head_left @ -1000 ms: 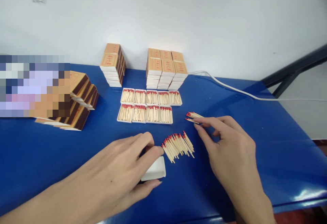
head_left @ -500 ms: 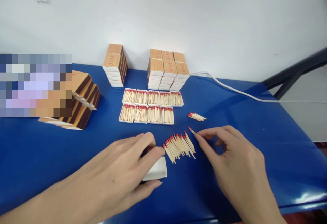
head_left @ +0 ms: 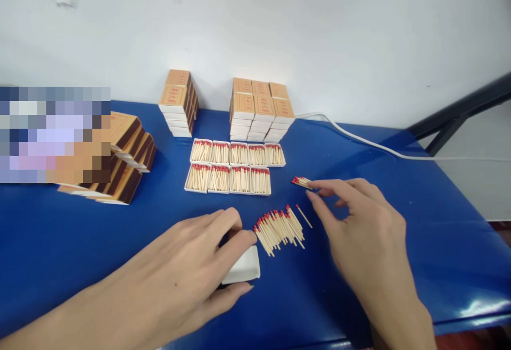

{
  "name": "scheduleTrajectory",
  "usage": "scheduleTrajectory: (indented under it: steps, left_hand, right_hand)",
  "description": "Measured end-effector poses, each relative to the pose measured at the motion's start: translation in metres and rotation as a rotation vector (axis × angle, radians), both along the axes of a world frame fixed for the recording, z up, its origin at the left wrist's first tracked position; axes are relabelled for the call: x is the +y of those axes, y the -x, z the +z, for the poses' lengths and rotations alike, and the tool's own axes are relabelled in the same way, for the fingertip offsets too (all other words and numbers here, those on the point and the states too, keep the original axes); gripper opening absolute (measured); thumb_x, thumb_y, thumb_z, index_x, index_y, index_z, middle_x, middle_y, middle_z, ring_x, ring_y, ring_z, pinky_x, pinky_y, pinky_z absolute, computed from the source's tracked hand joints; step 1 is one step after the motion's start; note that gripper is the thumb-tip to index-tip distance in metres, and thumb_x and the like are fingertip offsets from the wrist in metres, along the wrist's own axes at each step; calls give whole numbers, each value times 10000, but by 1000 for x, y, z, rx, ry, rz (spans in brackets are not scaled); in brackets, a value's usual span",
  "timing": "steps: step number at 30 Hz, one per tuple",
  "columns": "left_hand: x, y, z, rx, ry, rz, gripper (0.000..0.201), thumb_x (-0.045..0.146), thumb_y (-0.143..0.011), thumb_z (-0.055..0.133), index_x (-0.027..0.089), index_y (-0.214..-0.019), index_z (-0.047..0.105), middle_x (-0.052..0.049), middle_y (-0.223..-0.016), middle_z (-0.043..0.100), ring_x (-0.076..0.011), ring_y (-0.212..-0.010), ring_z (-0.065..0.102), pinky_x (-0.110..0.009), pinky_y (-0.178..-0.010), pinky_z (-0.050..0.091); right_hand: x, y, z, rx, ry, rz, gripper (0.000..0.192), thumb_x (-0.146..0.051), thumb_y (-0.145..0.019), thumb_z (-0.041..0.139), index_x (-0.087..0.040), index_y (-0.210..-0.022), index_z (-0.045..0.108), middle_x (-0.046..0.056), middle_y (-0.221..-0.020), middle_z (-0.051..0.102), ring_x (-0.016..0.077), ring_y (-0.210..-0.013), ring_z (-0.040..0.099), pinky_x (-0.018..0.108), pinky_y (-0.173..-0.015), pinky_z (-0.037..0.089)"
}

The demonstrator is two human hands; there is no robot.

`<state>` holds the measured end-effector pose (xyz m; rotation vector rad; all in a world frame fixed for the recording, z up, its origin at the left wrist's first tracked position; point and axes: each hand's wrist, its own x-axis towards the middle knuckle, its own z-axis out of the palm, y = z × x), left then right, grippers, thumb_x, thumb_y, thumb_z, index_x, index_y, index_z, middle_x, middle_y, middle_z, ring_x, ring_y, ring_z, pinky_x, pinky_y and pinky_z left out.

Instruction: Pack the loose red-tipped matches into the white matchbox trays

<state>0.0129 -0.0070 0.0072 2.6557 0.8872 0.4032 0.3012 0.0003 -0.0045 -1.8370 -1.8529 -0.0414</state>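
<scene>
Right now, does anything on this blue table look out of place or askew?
Yes. One red-tipped wooden match lies alone, slanted, just right of the loose pile of matches. The brown-sided matchboxes at the left lean in a slumped heap, unlike the squared stacks of matchboxes by the wall.

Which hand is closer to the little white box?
Left. The left hand is holding the white box on the blue table. The right hand is off to its right, apart, past the pile of matches.
</scene>
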Motion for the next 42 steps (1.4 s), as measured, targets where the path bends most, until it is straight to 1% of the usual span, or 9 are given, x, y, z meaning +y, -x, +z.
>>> scheduleTrajectory:
  steps: [4, 10, 16, 20, 23, 29, 32, 37, 42]
  left_hand:
    - [-1, 0, -1, -2, -13, 5, 431, 283, -977, 896, 196, -1334, 670, -82, -1203, 695, -269, -900, 756, -463, -745, 677]
    - [-1, 1, -4, -9, -18, 1, 439, 286, -981, 888, 190, -1348, 667, -88, -1212, 693, -270, -895, 755, -462, -731, 672]
    - [-1, 1, -2, -1, -9, -1, 431, 286, -983, 896, 191, -1335, 667, -88, -1203, 692, -274, -904, 758, -472, -747, 678]
    - [-2, 1, -2, -1, -1, -2, 417, 301, -1000, 881, 197, -1340, 662, -88, -1212, 692, -273, -907, 756, -476, -756, 679]
    - [-1, 1, -3, -1, 4, -1, 416, 301, -1013, 865, 199, -1358, 656, -89, -1219, 688, -277, -921, 757, -480, -762, 677]
    - [-1, 2, -2, -2, 5, 3, 403, 281, -1011, 863, 199, -1345, 653, -84, -1214, 684, -273, -919, 754, -470, -763, 662]
    - [0, 1, -2, -5, 0, 3, 414, 293, -1011, 868, 198, -1350, 649, -80, -1207, 677, -268, -918, 749, -461, -767, 656]
    - [0, 2, -3, -3, 54, -18, 412, 249, -1011, 849, 241, -1368, 643, -51, -1184, 634, -241, -888, 718, -428, -733, 621]
    - [-2, 4, -2, -12, 56, -19, 393, 218, -983, 857, 244, -1303, 630, -46, -1183, 621, -241, -920, 725, -419, -758, 619]
  right_hand:
    - [2, -1, -5, 0, 11, 9, 249, -310, -1119, 662, -239, -1226, 876, 81, -1002, 746, 290, -941, 681, 436, -829, 517]
    - [3, -1, -5, -9, 1, 6, 293, -383, -1163, 608, -251, -1201, 868, 86, -992, 747, 286, -935, 680, 429, -818, 514]
    - [2, 0, -6, 22, 3, 5, 228, -335, -1128, 665, -225, -1097, 862, 79, -986, 740, 285, -925, 684, 429, -809, 510]
    - [0, -1, -6, 17, 2, 1, 235, -349, -1119, 673, -214, -1045, 850, 86, -992, 751, 298, -939, 684, 446, -825, 515]
    - [-4, -3, -6, 25, 25, 7, 262, -389, -1126, 670, -231, -1013, 846, 80, -988, 758, 291, -928, 682, 442, -820, 510]
    - [-21, -5, -2, 94, 80, 2, 348, -532, -1138, 649, -289, -971, 833, 40, -977, 778, 260, -859, 681, 412, -739, 467]
    - [-31, -1, 2, 119, 120, 9, 353, -553, -1142, 638, -309, -977, 831, 22, -993, 791, 248, -850, 689, 403, -741, 475]
    - [-39, 7, 8, 184, 212, 26, 264, -504, -1135, 662, -334, -1026, 831, -12, -1015, 805, 211, -786, 684, 370, -722, 496]
    - [-40, 14, 7, 217, 228, 43, 231, -513, -1128, 693, -334, -1063, 825, -11, -1019, 796, 202, -773, 689, 364, -706, 506]
